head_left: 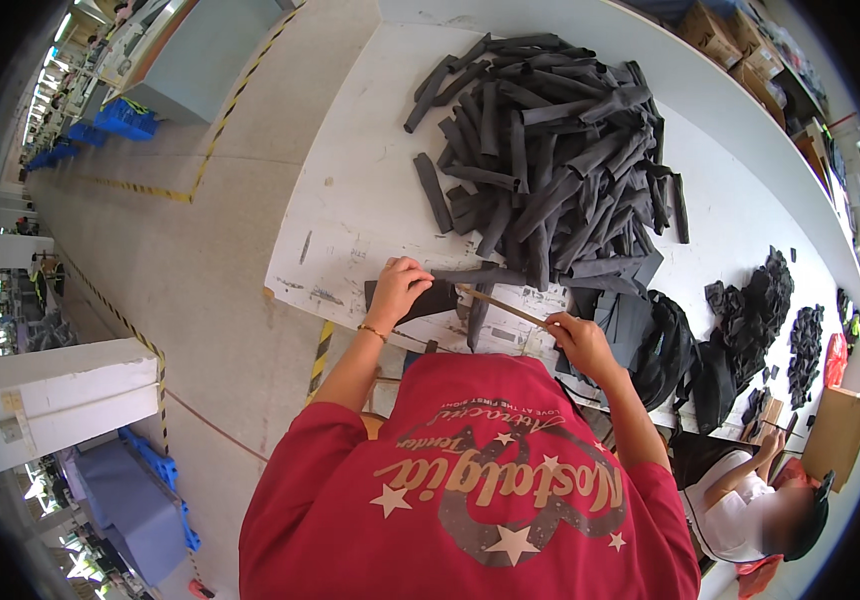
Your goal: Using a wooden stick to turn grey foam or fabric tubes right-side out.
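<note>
"Where's the piece in hand?"

"The dark cloth strip point(475, 276) is by the near edge of the table point(360, 150), toward the near left corner. The left hand point(402, 290) has its fingertips pinched together on the strip's end."

"And the right hand point(582, 345)?"

"Fingers closed round one end of a thin stick point(503, 305). The stick's other end lies just beside the strip. I can't tell whether it goes inside."

"So how far along is it?"

"I'd judge this strip is partway through, since the hand and the stick are both at it. A second strip point(478, 320) lies crosswise near it, pointing at the near edge, untouched."

"What about the rest?"

"A big loose pile point(550, 150) of similar strips spreads from the middle toward the far edge. Whether those are finished or waiting, I can't say; I make out no second pile of such strips to compare. Right of the hands, along the near edge, there's some flat dark cloth point(620, 320), with no hand on it."
</note>
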Demonstrator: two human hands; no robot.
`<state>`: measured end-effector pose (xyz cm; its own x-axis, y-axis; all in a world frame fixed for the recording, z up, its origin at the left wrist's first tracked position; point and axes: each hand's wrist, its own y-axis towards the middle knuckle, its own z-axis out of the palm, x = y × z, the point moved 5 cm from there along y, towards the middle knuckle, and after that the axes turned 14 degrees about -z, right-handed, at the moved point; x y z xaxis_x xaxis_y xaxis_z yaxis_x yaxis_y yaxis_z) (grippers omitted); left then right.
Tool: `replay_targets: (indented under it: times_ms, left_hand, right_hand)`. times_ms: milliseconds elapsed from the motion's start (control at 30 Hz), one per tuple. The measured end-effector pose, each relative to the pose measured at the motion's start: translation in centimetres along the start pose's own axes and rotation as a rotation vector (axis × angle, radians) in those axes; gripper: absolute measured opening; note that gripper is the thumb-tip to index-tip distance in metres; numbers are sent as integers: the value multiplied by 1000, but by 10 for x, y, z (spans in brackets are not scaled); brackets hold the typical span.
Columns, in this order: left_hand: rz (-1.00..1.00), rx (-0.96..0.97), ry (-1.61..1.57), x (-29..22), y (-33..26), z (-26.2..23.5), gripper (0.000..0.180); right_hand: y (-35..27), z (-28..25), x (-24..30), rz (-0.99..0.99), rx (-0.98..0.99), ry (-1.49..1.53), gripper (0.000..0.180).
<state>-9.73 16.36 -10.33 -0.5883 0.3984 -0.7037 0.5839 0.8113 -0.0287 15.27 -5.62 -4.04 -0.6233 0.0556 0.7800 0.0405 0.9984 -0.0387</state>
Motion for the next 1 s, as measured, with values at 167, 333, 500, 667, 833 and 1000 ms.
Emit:
replay_targets:
  times_ms: [167,333,500,667,833,1000]
  left_hand:
    - [-3,3,-22,-16,6,-13,9]
    - [183,-26,-31,-58,18,-7,7]
    - [211,-344,-156,-147,8,-32,31]
    - [-748,154,-2000,-76,17,32,38]
    - [-655,-12,-1984,-92,21,56,31]
    - [-731,-65,-1958,-100,23,55,25]
  right_hand:
    - [11,-5,9,-102,-24,-81,14]
    - [36,14,17,-114,54,-149,23]
    - [66,40,25,-97,-161,212,30]
    - [63,55,44,-18,-11,459,29]
    - [79,62,48,-169,-316,146,26]
    - [73,60,46,-112,-365,182,27]
